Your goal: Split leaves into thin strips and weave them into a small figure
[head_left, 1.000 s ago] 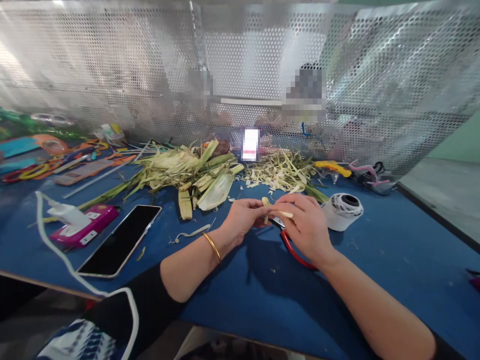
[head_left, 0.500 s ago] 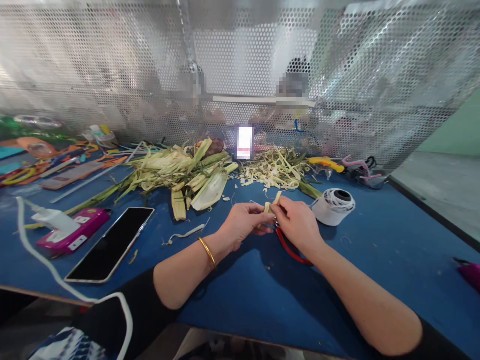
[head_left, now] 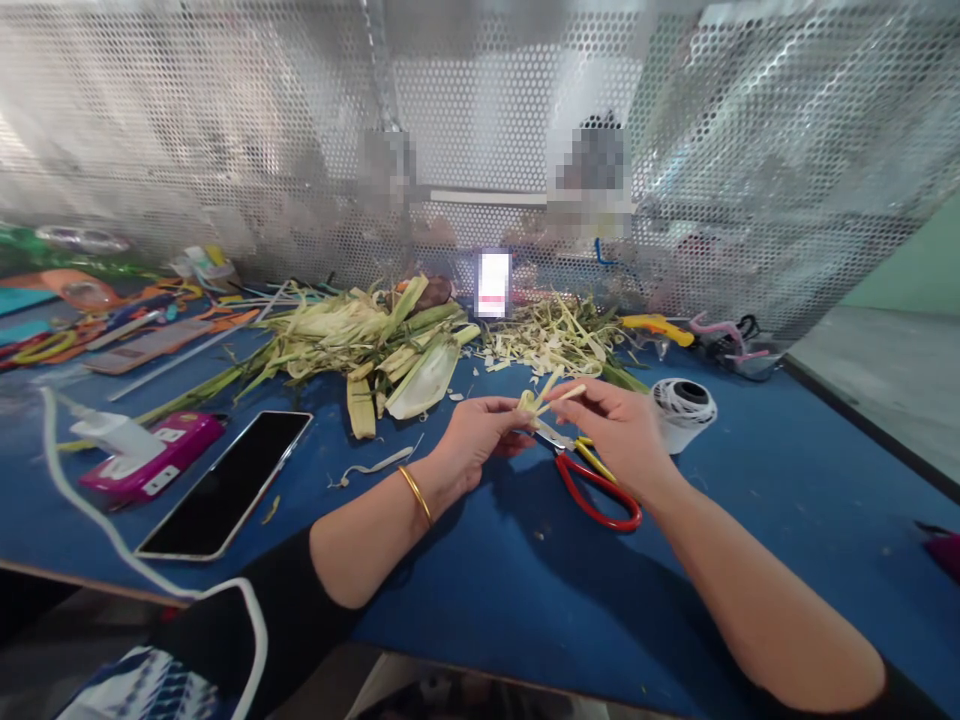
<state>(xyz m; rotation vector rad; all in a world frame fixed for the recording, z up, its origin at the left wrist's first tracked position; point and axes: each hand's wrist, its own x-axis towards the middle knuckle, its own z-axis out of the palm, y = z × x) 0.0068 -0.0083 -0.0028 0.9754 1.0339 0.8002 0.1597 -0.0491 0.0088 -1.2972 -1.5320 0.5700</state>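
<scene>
My left hand (head_left: 484, 432) is closed, pinching a small folded piece of pale green leaf strip (head_left: 527, 402) between thumb and fingers. Above the table's middle, my right hand (head_left: 611, 425) grips a thin end of the same pale strip. Scissors (head_left: 600, 502) with one red and one yellow handle lie on the blue table under my hands, their blades partly hidden by my fingers. Just beyond my right hand stands a spool of white thread (head_left: 684, 408). Shredded strips (head_left: 551, 340) and a heap of long green leaves and husks (head_left: 337, 335) lie farther back.
A black-screened phone (head_left: 229, 485) lies at left, beside a magenta power strip (head_left: 154, 455) with a white plug and cable. Tools and orange scissors (head_left: 172, 300) crowd the far left. A yellow-handled tool (head_left: 656, 328) lies back right, before a perforated metal screen (head_left: 480, 100).
My right hand has moved slightly right and up, away from my left, drawing the strip's end out. The scissors' handles now show more fully. The left hand has barely moved.
</scene>
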